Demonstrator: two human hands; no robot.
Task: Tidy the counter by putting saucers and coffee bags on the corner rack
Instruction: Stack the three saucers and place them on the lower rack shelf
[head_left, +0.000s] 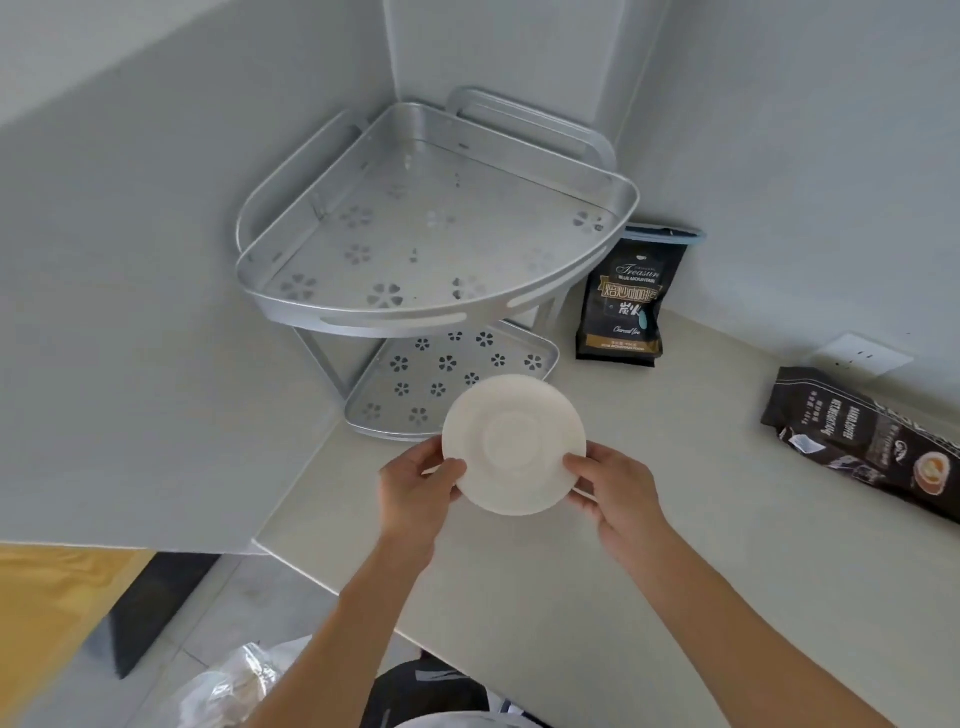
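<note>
A white saucer (513, 444) is held above the counter, just in front of the rack's lower shelf. My left hand (413, 496) grips its left rim and my right hand (615, 493) grips its right rim. The silver two-tier corner rack (363, 319) stands in the wall corner, and both its shelves hold nothing. A dark coffee bag (626, 299) stands upright against the wall to the right of the rack. A second dark coffee bag (862, 441) lies flat at the far right of the counter.
The beige counter (597, 597) ends at an edge on the left, with floor and a yellow surface (62, 613) below. A wall socket (862, 356) sits behind the lying bag. A plastic bag (228, 686) is near the bottom edge.
</note>
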